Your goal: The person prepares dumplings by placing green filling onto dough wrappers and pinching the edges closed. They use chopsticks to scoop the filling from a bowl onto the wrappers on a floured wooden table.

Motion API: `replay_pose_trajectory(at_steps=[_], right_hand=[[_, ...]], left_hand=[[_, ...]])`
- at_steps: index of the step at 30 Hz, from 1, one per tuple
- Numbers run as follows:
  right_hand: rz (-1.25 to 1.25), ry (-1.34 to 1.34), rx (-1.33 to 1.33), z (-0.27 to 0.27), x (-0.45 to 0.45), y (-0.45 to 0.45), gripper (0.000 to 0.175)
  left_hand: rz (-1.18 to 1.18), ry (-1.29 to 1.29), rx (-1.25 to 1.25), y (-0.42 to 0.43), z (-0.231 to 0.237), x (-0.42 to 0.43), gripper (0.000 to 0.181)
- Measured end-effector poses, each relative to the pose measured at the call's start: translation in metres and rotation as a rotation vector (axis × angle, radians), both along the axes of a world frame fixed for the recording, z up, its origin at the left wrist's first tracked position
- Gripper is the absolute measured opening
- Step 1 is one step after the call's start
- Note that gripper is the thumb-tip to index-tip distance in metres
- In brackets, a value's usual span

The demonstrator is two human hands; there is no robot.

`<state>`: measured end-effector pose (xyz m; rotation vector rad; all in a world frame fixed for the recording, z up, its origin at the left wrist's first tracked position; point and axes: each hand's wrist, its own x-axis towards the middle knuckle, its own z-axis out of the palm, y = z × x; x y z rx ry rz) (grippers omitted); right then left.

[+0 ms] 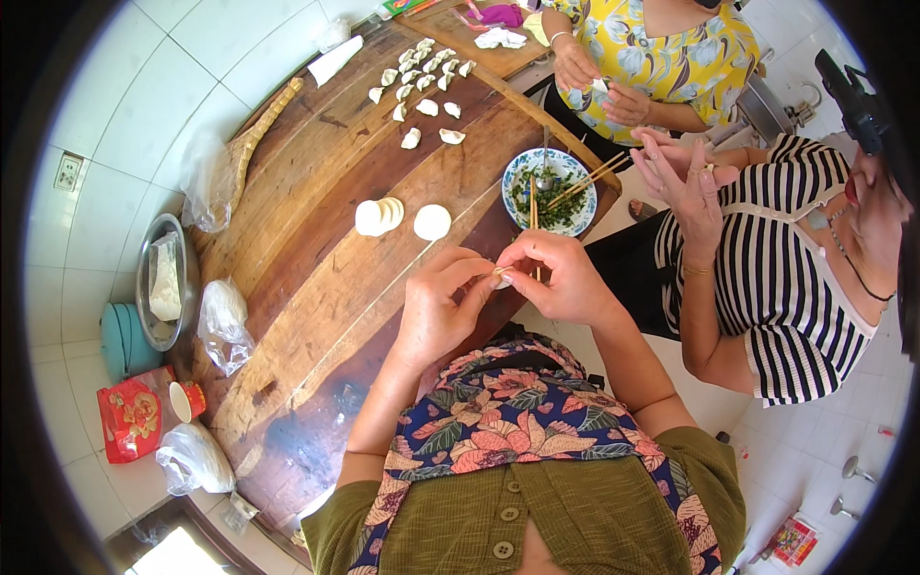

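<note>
Between the fingertips of my left hand and my right hand is a small dumpling, pinched from both sides and mostly covered by my fingers. Just beyond my right hand stands a patterned bowl of chopped green filling, with chopsticks and a metal spoon in it. Ahead of my left hand lie a single round dough wrapper and a fanned stack of wrappers. Farther back, several folded dumplings sit in loose rows on the wooden table.
Two people stand at the right, one in a yellow floral top, one in a striped top; both work with their hands. Along the left wall are a metal basin with a flour bag, plastic bags, a paper cup and a red packet.
</note>
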<state>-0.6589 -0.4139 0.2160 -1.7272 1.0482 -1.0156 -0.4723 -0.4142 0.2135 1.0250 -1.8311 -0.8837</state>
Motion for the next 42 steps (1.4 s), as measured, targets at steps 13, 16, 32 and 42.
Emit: replay_pose_trajectory(at_steps=[13,16,32,42], right_hand=[[-0.045,0.184,-0.257,-0.015,0.022,0.01,0.011],[-0.089,0.238,-0.382,-0.036,0.03,0.012,0.01],[0.159,-0.194,0.219,-0.058,0.066,-0.001,0.028],[0.497,0.058,0.098,-0.055,0.142,0.01,0.029]], left_hand=[[0.035,0.029,0.077,0.011,-0.019,0.002,0.007],[0.051,0.025,0.08,0.014,-0.036,0.008,0.007],[0.27,0.067,0.117,0.031,-0.023,0.065,0.025],[0.355,-0.099,-0.206,0.086,-0.034,0.128,0.018]])
